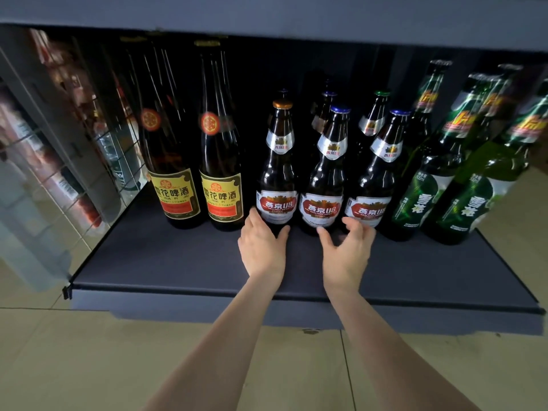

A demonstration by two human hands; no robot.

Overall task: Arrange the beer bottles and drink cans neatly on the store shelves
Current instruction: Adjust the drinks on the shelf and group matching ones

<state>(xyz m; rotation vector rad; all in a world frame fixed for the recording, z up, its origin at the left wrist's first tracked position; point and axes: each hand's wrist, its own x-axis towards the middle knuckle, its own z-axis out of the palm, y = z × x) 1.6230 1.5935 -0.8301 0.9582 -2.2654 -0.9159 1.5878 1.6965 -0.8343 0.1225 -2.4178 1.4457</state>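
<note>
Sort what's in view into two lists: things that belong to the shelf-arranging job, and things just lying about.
Job: left hand, right hand, Yanjing bottles, yellow-label bottles, green bottles, shelf.

Lying about: wire rack, floor tiles.

Both forearms were bare to the near edge, with no sleeves, watch or bracelet showing. The left hand and the right hand wore no gloves or rings.
</note>
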